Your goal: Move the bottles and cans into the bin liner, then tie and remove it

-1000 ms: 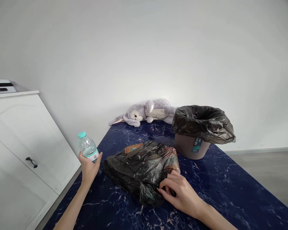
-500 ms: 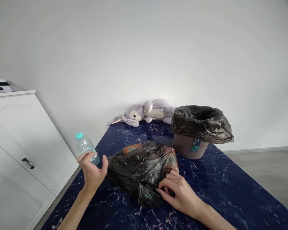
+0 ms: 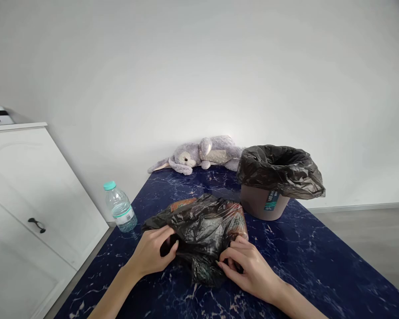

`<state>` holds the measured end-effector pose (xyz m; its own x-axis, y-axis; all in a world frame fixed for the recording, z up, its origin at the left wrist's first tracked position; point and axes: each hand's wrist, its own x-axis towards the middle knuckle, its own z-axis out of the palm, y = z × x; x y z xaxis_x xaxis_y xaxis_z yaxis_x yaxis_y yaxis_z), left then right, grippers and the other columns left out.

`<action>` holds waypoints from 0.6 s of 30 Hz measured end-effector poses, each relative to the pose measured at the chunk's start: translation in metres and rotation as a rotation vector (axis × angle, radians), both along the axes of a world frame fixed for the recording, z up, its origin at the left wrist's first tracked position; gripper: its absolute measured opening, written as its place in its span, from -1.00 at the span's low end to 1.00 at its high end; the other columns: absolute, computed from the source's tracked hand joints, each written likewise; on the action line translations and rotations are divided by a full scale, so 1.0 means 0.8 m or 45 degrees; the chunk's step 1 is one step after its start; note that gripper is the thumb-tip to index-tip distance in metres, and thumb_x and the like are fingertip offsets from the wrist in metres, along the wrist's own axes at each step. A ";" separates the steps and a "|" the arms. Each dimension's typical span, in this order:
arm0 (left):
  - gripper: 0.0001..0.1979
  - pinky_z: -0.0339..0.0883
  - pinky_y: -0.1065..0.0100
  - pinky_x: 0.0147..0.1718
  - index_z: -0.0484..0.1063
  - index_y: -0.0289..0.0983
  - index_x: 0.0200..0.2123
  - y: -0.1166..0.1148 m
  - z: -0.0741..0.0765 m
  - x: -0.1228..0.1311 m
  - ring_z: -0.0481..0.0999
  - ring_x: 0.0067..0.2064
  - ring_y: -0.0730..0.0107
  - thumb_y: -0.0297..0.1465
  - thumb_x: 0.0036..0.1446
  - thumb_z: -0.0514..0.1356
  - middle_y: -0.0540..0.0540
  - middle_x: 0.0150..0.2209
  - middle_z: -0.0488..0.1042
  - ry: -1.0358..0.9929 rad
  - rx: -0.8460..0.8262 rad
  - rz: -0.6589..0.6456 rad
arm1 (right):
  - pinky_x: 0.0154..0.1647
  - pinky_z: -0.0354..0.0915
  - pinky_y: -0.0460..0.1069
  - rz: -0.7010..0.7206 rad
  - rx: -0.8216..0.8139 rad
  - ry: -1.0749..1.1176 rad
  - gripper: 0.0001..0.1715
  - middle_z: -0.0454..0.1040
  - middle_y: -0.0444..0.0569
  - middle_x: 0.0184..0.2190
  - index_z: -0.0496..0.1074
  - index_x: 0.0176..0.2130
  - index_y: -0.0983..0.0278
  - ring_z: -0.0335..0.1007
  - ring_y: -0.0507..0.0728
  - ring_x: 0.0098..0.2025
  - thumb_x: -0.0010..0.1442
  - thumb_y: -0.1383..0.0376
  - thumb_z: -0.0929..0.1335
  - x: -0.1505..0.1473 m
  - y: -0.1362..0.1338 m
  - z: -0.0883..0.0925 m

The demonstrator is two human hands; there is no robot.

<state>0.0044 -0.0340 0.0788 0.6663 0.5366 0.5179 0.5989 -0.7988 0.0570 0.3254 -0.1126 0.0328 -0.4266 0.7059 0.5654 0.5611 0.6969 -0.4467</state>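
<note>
A crumpled black plastic bag (image 3: 199,221) lies in the middle of the table, with reddish-brown packaging (image 3: 237,219) showing at its right side and back edge. My left hand (image 3: 153,250) is at the bag's left side, thumb and fingertips apart around a dark fold, touching the plastic. On the bag's near right corner, my right hand (image 3: 249,268) pinches the plastic between curled fingers and thumb. What lies beneath the bag is mostly hidden. Left of it stands an upright clear water bottle (image 3: 121,208) with a turquoise cap, partly filled.
A brownish bin (image 3: 264,204) lined with a black bag (image 3: 282,173) stands at the back right. Against the wall lies a grey-lilac plush rabbit (image 3: 206,153). The table (image 3: 319,266) has a dark blue marbled top. A white cabinet (image 3: 36,186) is on the left.
My left hand has moved right and down from in front of the bottle to the bag's left side, and the plastic there has shifted. My right hand stays where it was.
</note>
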 end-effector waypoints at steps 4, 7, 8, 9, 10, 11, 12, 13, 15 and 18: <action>-0.71 0.47 -0.03 0.12 0.45 -0.26 0.14 0.007 -0.012 0.008 0.55 0.18 -0.11 -0.35 0.46 0.09 -0.33 0.10 0.56 -0.041 0.066 0.186 | -0.23 0.16 0.04 0.007 0.015 -0.005 -0.90 0.44 -0.18 -0.47 0.45 -0.17 0.20 0.32 0.06 -0.41 0.49 0.30 0.36 0.000 0.000 0.000; -0.69 0.31 -0.23 0.29 0.43 -0.25 0.18 0.011 -0.023 0.010 0.31 0.40 -0.26 -0.34 0.49 0.07 -0.35 0.25 0.45 -0.045 0.072 0.296 | -0.24 0.16 0.04 0.000 0.019 0.000 -0.89 0.44 -0.18 -0.46 0.45 -0.17 0.20 0.32 0.05 -0.41 0.49 0.30 0.36 0.000 0.000 -0.001; -0.67 0.25 -0.29 0.32 0.42 -0.25 0.21 0.012 -0.026 0.010 0.19 0.47 -0.33 -0.32 0.49 0.07 -0.37 0.33 0.38 -0.048 0.070 0.331 | -0.24 0.16 0.04 -0.002 0.019 0.001 -0.89 0.44 -0.18 -0.46 0.45 -0.17 0.20 0.32 0.05 -0.41 0.49 0.30 0.36 0.000 0.000 -0.001; -0.65 0.20 -0.35 0.34 0.40 -0.26 0.24 0.013 -0.030 0.009 0.08 0.51 -0.39 -0.30 0.50 0.08 -0.39 0.39 0.30 -0.051 0.067 0.367 | -0.24 0.16 0.04 -0.003 0.019 0.001 -0.90 0.44 -0.18 -0.46 0.45 -0.17 0.20 0.32 0.05 -0.41 0.49 0.30 0.36 0.000 0.000 -0.002; -0.62 0.18 -0.40 0.33 0.38 -0.27 0.28 0.015 -0.035 0.008 0.00 0.53 -0.44 -0.28 0.50 0.08 -0.41 0.44 0.23 -0.056 0.062 0.402 | -0.23 0.16 0.04 -0.003 0.021 0.004 -0.90 0.45 -0.18 -0.47 0.45 -0.17 0.20 0.32 0.06 -0.41 0.49 0.31 0.36 0.000 0.000 -0.002; -0.59 0.18 -0.44 0.31 0.36 -0.27 0.31 0.016 -0.039 0.006 -0.04 0.54 -0.49 -0.26 0.50 0.08 -0.43 0.46 0.18 -0.061 0.054 0.434 | -0.23 0.17 0.04 -0.002 0.020 0.005 -0.90 0.45 -0.18 -0.47 0.45 -0.17 0.20 0.33 0.06 -0.41 0.49 0.31 0.37 0.000 0.000 -0.002; -0.56 0.18 -0.47 0.29 0.33 -0.27 0.33 0.018 -0.044 0.005 -0.05 0.53 -0.52 -0.24 0.50 0.08 -0.45 0.46 0.17 -0.065 0.044 0.457 | -0.24 0.17 0.04 -0.003 0.017 0.005 -0.90 0.45 -0.18 -0.47 0.45 -0.17 0.20 0.33 0.06 -0.41 0.48 0.31 0.37 0.000 0.000 -0.001; -0.54 0.18 -0.48 0.28 0.32 -0.27 0.34 0.020 -0.048 0.003 -0.03 0.53 -0.53 -0.22 0.50 0.09 -0.45 0.45 0.20 -0.066 0.032 0.469 | -0.24 0.17 0.04 -0.004 0.012 0.002 -0.90 0.46 -0.18 -0.47 0.45 -0.17 0.20 0.34 0.06 -0.41 0.48 0.31 0.37 -0.001 0.000 -0.001; -0.52 0.18 -0.44 0.29 0.27 -0.23 0.37 0.024 -0.055 0.001 0.06 0.51 -0.46 -0.20 0.49 0.09 -0.40 0.41 0.30 -0.063 0.001 0.460 | -0.24 0.18 0.04 -0.008 0.005 -0.013 -0.89 0.46 -0.16 -0.46 0.45 -0.17 0.20 0.34 0.07 -0.41 0.49 0.30 0.36 -0.001 0.000 0.001; -0.51 0.22 -0.29 0.32 0.20 -0.16 0.41 0.029 -0.061 0.000 0.27 0.45 -0.25 -0.23 0.50 0.07 -0.30 0.33 0.43 -0.061 -0.052 0.406 | -0.25 0.17 0.04 -0.006 0.010 -0.022 -0.87 0.45 -0.16 -0.47 0.45 -0.18 0.20 0.34 0.07 -0.42 0.50 0.29 0.35 -0.001 -0.001 0.003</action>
